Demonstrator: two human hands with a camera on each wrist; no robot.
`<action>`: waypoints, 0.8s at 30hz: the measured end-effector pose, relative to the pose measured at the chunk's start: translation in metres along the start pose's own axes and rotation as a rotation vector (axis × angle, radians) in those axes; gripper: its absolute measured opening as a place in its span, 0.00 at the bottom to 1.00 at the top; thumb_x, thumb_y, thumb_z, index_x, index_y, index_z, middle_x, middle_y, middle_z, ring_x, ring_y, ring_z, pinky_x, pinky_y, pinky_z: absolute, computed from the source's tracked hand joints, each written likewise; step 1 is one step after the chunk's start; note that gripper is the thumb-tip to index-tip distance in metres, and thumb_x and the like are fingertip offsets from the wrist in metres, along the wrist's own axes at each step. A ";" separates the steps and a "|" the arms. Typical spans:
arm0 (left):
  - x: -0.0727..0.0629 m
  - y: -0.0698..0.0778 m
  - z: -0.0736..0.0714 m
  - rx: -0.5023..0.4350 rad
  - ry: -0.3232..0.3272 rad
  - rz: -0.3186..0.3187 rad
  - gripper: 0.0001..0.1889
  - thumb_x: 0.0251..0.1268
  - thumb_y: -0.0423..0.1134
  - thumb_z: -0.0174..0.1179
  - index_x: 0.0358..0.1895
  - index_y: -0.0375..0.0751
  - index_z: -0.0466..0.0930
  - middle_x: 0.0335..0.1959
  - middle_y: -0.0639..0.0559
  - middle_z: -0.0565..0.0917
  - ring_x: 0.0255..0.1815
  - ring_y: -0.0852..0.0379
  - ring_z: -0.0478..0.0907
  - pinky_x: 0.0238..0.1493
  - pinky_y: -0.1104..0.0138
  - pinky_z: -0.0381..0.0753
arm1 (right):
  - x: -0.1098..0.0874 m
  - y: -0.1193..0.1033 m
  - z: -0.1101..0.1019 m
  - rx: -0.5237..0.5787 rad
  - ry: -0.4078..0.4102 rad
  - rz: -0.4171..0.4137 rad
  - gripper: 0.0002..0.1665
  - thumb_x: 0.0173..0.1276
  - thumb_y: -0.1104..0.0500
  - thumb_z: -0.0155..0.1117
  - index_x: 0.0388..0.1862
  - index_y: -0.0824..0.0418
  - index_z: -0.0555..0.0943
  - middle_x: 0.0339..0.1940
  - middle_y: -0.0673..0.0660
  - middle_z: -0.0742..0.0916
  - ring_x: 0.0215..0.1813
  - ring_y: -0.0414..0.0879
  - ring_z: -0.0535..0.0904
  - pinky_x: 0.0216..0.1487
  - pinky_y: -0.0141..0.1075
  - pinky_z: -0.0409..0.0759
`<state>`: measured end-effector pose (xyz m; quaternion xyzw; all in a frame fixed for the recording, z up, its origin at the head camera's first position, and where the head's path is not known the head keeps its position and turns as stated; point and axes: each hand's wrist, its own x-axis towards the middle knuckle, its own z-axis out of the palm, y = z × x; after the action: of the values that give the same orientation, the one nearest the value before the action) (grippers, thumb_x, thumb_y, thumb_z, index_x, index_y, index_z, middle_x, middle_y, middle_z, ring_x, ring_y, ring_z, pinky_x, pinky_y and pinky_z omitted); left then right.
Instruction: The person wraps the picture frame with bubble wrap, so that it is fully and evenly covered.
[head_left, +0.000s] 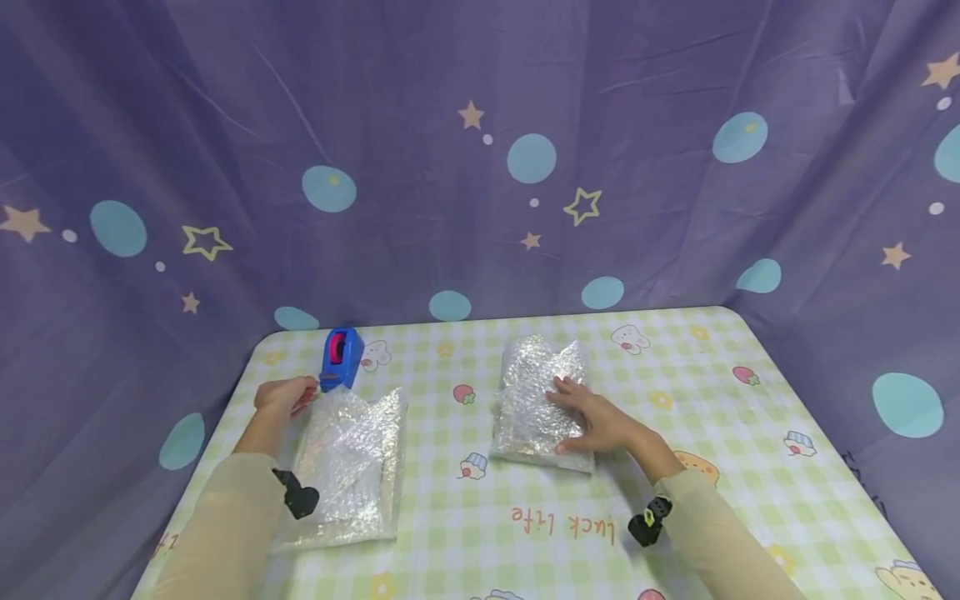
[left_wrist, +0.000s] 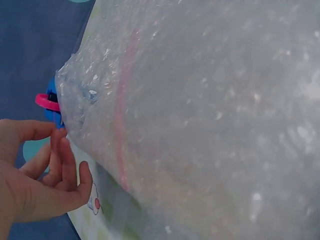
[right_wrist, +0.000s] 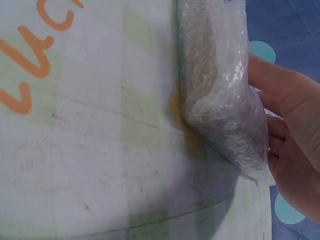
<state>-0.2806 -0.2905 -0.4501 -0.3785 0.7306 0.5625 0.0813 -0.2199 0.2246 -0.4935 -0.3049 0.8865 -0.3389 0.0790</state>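
My left hand (head_left: 282,395) is at the front end of a blue tape dispenser (head_left: 347,365) with a red core, beside the far left corner of a bubble-wrap bag (head_left: 348,483). Its fingers are curled and two fingertips come together right at the dispenser; I cannot tell whether they pinch tape. That bag lies flat under my left forearm, and a pink strip (left_wrist: 120,115) runs across it in the left wrist view. My right hand (head_left: 600,423), fingers spread, rests on the right side of a second bubble-wrap bag (head_left: 522,408), which looks thicker in the right wrist view.
A green-and-white checked cloth (head_left: 442,517) with printed pictures and lettering covers the table. A purple curtain (head_left: 420,242) with stars and blue ovals hangs behind the back edge and along both sides. The two bags lie apart, with cloth between them.
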 end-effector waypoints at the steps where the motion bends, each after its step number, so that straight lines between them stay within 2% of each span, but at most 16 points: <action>1: 0.001 0.001 0.000 0.015 -0.013 0.001 0.08 0.52 0.34 0.64 0.20 0.46 0.76 0.09 0.62 0.79 0.16 0.67 0.78 0.30 0.71 0.84 | 0.000 0.000 0.000 0.001 -0.001 0.004 0.53 0.46 0.48 0.78 0.68 0.68 0.68 0.75 0.71 0.60 0.76 0.72 0.51 0.74 0.66 0.49; 7: 0.004 0.003 -0.004 0.082 -0.087 0.010 0.08 0.55 0.33 0.64 0.24 0.43 0.75 0.10 0.61 0.79 0.15 0.68 0.78 0.26 0.74 0.83 | 0.000 0.000 0.000 0.001 -0.009 0.020 0.53 0.47 0.48 0.78 0.69 0.66 0.67 0.76 0.70 0.60 0.77 0.70 0.50 0.75 0.65 0.48; 16: 0.003 0.006 -0.013 0.077 -0.367 -0.035 0.16 0.68 0.35 0.54 0.19 0.46 0.80 0.15 0.60 0.79 0.18 0.70 0.75 0.26 0.78 0.78 | 0.000 0.000 0.000 0.003 -0.002 0.012 0.52 0.47 0.49 0.78 0.69 0.68 0.67 0.75 0.71 0.60 0.76 0.71 0.50 0.74 0.66 0.48; 24: 0.003 0.008 -0.017 0.099 -0.467 -0.033 0.15 0.70 0.34 0.54 0.22 0.46 0.82 0.18 0.60 0.82 0.20 0.70 0.76 0.27 0.80 0.78 | 0.000 0.000 0.001 0.004 0.012 -0.008 0.51 0.47 0.50 0.78 0.68 0.69 0.68 0.75 0.73 0.61 0.75 0.73 0.51 0.73 0.67 0.49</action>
<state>-0.2822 -0.3063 -0.4393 -0.2454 0.7125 0.5968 0.2757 -0.2195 0.2242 -0.4938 -0.3062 0.8852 -0.3426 0.0730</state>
